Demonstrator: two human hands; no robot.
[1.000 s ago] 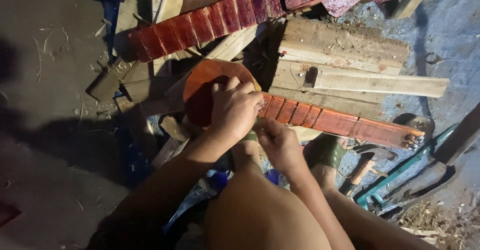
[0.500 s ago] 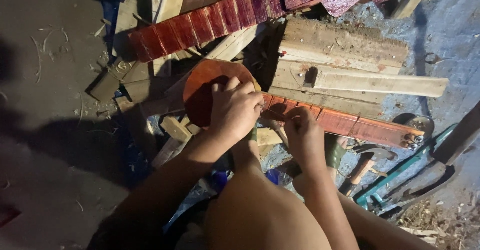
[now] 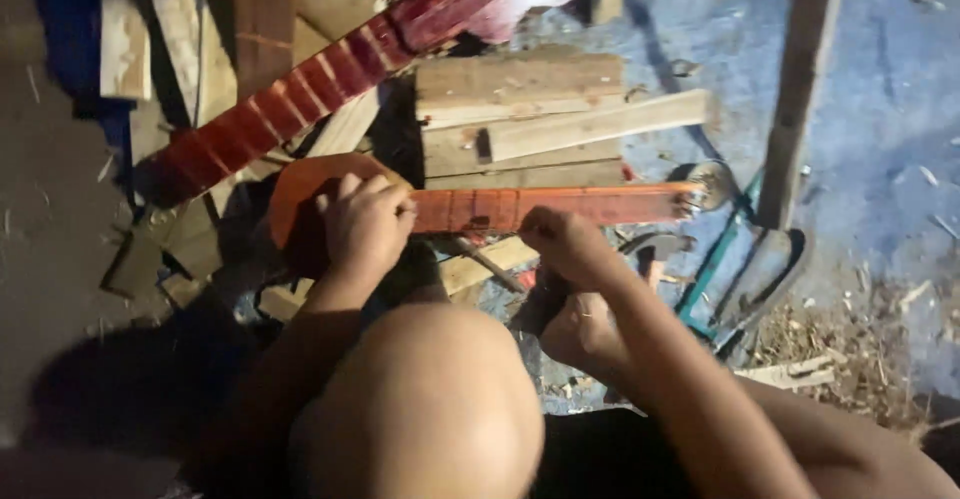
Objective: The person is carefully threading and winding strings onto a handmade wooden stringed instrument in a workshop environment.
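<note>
A small orange-red wooden stringed instrument lies across my lap, its round body [image 3: 300, 184] to the left and its fretted neck [image 3: 560, 205] running right to a metal-tipped end [image 3: 708, 185]. My left hand [image 3: 365, 224] grips the body where it meets the neck. Curled into a fist, my right hand [image 3: 565, 244] presses against the lower edge of the neck near its middle; whether anything small is inside the fist is hidden. My knee [image 3: 430, 399] fills the foreground and my foot [image 3: 580, 331] sits below the right hand.
A second, longer red fretted neck [image 3: 300, 94] lies diagonally at upper left over a pile of wooden planks [image 3: 520, 89]. A teal-handled tool [image 3: 715, 264] and wood shavings [image 3: 850, 349] lie at right on blue sheeting. A wooden post [image 3: 800, 89] stands upper right.
My right hand has slid to the right along the instrument's neck. The left hand has stayed on the body, and the neck now lies more level.
</note>
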